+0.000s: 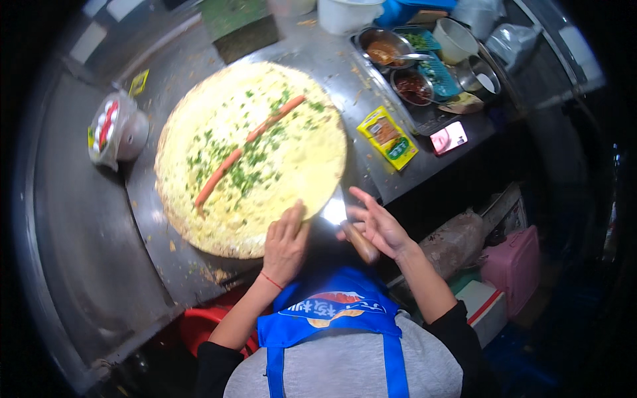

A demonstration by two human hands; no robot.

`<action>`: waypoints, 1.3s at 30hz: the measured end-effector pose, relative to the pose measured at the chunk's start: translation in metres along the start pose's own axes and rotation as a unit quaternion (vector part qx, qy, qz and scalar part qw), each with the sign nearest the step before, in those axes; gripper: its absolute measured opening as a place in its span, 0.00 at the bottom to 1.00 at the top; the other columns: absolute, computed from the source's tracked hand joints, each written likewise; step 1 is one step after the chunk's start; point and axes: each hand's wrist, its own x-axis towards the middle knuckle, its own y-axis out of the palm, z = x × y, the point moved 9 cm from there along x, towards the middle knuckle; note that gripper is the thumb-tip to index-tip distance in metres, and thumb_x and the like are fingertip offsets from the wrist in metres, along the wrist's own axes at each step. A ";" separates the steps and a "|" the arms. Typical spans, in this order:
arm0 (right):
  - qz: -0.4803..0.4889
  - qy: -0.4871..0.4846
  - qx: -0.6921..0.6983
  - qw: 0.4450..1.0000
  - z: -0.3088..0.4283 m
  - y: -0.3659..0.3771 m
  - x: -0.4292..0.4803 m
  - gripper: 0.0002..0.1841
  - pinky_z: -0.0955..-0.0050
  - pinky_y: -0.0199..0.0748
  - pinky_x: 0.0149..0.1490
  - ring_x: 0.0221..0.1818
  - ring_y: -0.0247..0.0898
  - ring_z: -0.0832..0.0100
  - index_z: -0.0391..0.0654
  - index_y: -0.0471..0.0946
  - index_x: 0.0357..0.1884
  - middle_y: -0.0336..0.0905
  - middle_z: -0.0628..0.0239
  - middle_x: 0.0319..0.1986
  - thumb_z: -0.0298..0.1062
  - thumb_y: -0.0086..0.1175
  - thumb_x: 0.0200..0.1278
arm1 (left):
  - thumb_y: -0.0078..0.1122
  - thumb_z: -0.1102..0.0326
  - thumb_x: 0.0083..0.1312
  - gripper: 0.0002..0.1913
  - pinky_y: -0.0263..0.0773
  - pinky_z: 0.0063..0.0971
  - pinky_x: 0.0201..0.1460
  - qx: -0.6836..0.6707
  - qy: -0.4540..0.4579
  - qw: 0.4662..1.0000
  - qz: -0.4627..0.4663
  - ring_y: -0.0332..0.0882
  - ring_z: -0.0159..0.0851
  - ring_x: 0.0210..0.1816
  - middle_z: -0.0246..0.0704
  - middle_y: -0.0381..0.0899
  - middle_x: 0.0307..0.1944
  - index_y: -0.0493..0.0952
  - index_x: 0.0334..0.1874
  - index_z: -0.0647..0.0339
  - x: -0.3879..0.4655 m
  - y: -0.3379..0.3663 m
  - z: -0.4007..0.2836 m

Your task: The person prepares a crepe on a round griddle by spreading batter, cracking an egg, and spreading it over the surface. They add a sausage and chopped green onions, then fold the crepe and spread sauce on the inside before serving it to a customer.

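Observation:
A large round flatbread (308, 164) lies on the steel worktop, scattered with chopped green herbs (249, 174). A line of sausages (219, 179) runs diagonally across it. The fingers of my left hand (287, 241) rest on the flatbread's near edge. My right hand (383, 226) is spread, slightly blurred, at the wooden handle (362, 244) of a broad metal blade (334, 209). The handle crosses in front of some fingertips, and I see no closed grip on it. The blade lies beside the flatbread's near right edge; whether part of it is underneath is hidden.
A bag-lined tub with eggs (107, 124) stands left. A yellow food packet (388, 138) and a phone (449, 138) lie right. Behind them, a tray (423, 128) holds sauce bowls (412, 87) and blue baskets (443, 77). Below are a pink case (512, 268) and a red basin (199, 328).

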 end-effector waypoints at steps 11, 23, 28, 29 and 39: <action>-0.039 -0.093 -0.146 0.984 0.044 -0.022 0.057 0.05 0.81 0.74 0.28 0.20 0.75 0.75 0.37 0.78 0.32 0.79 0.59 0.25 0.25 0.56 0.51 | 0.58 0.81 0.48 0.20 0.71 0.29 0.40 -0.101 -0.079 0.992 -0.013 0.74 0.44 0.41 0.41 0.72 0.43 0.74 0.46 0.61 0.031 -0.027 0.042; -0.005 -0.159 -0.195 0.968 0.005 0.039 0.081 0.05 0.74 0.77 0.26 0.20 0.73 0.73 0.38 0.78 0.23 0.75 0.63 0.20 0.19 0.62 0.42 | 0.57 0.82 0.50 0.23 0.66 0.24 0.52 -0.368 -0.209 0.906 -0.024 0.70 0.36 0.51 0.37 0.70 0.47 0.72 0.51 0.64 0.036 -0.056 0.125; -0.148 -0.210 -0.170 0.951 0.125 -0.028 0.079 0.02 0.81 0.70 0.27 0.19 0.71 0.75 0.42 0.75 0.25 0.76 0.61 0.23 0.28 0.54 0.51 | 0.56 0.81 0.55 0.21 0.69 0.18 0.47 -0.439 -0.216 0.872 -0.001 0.69 0.30 0.50 0.34 0.68 0.50 0.70 0.53 0.67 0.037 -0.074 0.160; -0.175 -0.201 -0.184 0.946 0.124 -0.031 0.082 0.03 0.82 0.70 0.27 0.19 0.71 0.75 0.42 0.75 0.25 0.76 0.61 0.24 0.29 0.53 0.52 | 0.57 0.81 0.55 0.21 0.69 0.18 0.47 -0.454 -0.216 0.865 -0.003 0.69 0.30 0.50 0.34 0.68 0.50 0.70 0.53 0.67 0.042 -0.070 0.167; -0.151 -0.216 -0.149 0.953 0.095 -0.001 0.119 0.03 0.76 0.70 0.24 0.18 0.72 0.73 0.39 0.75 0.24 0.76 0.62 0.23 0.25 0.58 0.48 | 0.59 0.83 0.51 0.23 0.68 0.15 0.44 -0.416 -0.269 0.869 0.006 0.70 0.22 0.41 0.29 0.73 0.45 0.71 0.52 0.68 0.060 -0.094 0.264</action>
